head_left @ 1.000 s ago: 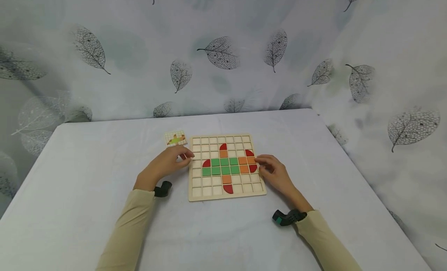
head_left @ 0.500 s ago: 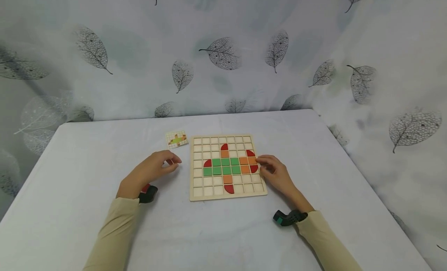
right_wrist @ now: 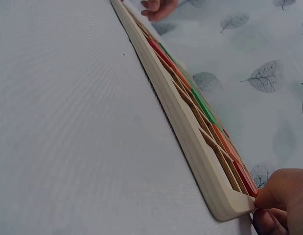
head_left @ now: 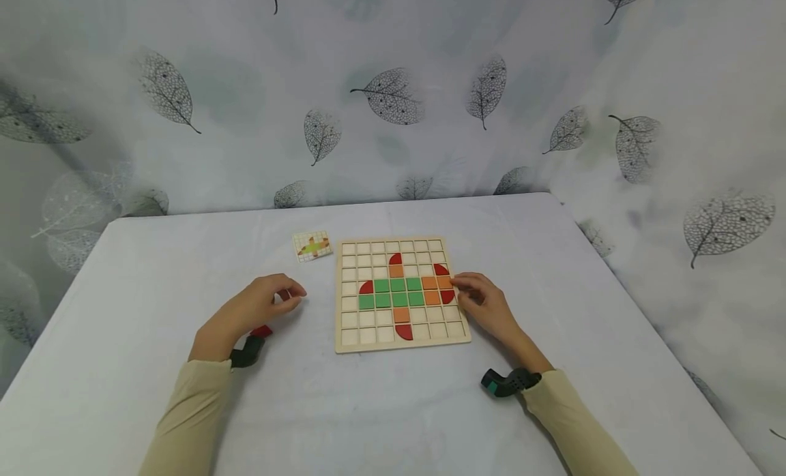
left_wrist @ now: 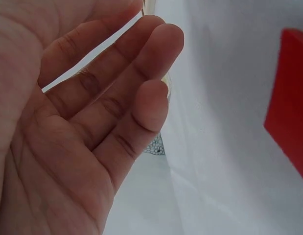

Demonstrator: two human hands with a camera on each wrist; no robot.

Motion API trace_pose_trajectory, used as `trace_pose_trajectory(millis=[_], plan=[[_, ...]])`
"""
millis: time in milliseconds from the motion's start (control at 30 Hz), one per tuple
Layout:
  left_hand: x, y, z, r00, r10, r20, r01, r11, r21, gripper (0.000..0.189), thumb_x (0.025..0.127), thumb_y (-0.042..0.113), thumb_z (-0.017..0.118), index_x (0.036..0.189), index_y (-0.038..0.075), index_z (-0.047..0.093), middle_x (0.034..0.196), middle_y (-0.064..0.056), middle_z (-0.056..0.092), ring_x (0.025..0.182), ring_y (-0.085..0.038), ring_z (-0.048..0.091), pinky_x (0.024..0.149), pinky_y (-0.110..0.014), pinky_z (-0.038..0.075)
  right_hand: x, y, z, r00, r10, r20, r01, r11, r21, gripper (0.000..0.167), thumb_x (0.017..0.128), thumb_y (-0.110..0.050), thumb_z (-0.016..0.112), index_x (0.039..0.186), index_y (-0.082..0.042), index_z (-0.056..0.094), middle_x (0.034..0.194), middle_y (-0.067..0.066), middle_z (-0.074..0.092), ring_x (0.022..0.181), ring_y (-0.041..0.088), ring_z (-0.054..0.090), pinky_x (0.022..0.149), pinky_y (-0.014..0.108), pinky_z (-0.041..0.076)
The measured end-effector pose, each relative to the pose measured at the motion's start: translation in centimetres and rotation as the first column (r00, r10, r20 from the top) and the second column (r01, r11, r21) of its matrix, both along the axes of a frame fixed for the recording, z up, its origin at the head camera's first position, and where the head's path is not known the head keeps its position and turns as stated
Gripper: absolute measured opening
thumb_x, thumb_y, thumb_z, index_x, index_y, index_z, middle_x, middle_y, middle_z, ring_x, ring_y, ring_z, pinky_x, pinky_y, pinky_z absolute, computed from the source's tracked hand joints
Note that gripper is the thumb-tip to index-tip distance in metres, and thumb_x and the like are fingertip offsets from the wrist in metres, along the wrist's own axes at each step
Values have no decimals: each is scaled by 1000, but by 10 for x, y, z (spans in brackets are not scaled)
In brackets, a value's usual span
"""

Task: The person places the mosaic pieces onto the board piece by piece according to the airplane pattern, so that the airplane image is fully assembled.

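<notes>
My left hand (head_left: 260,305) hovers over the cloth left of the wooden grid board (head_left: 366,336), fingers loosely bent. In the left wrist view the palm (left_wrist: 48,161) faces the camera and nothing lies in it. My right hand (head_left: 488,305) stays at the board's right edge, its fingertips touching the rim; in the right wrist view its fingers (right_wrist: 281,193) meet the board's edge near a corner. Green square tiles (head_left: 398,292), orange square tiles (head_left: 432,297) and red quarter-round tiles (head_left: 403,332) sit in the grid, forming a plane-like shape.
A small pattern card (head_left: 313,246) with a similar coloured figure lies just beyond the board's upper left corner. White cloth covers the table (head_left: 356,414). Behind it hangs a leaf-print curtain (head_left: 393,149). Each wrist wears a dark camera band (head_left: 505,382).
My left hand has drawn back from the board's left edge, moving left and slightly towards me, which uncovers the card fully. The right hand and the tiles have stayed put.
</notes>
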State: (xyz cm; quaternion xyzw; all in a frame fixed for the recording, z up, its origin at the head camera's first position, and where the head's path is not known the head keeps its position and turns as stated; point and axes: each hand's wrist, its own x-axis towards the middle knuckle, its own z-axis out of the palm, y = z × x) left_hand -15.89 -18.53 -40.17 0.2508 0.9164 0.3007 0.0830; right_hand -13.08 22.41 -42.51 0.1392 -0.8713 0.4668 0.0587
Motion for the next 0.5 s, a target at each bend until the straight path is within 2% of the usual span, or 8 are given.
trace_pose_trajectory(millis=[200, 367, 500], plan=[[6, -10, -3, 1000, 16, 6, -15, 1000, -9, 12, 91, 8, 66, 101, 3, 70, 92, -1, 64, 83, -15, 56, 72, -33, 49, 0, 2, -2, 1000, 0, 1, 0, 1000, -6, 30, 89, 12, 56, 118, 15, 61, 123, 30, 56, 104, 41, 59, 84, 25, 50], [9, -20, -9, 999, 42, 12, -42, 999, -9, 15, 88, 18, 73, 97, 7, 70, 85, 4, 59, 79, -10, 53, 72, -30, 47, -1, 2, -2, 1000, 4, 2, -4, 1000, -11, 30, 89, 12, 56, 118, 15, 61, 124, 31, 56, 105, 41, 58, 84, 27, 50], [10, -29, -9, 995, 68, 69, -69, 998, 15, 25, 81, 25, 80, 94, 7, 69, 83, 2, 57, 78, -13, 52, 70, -28, 46, 0, 1, -1, 1000, -4, 4, 4, 1000, -6, 29, 89, 12, 56, 118, 15, 61, 124, 31, 56, 105, 41, 58, 84, 26, 50]])
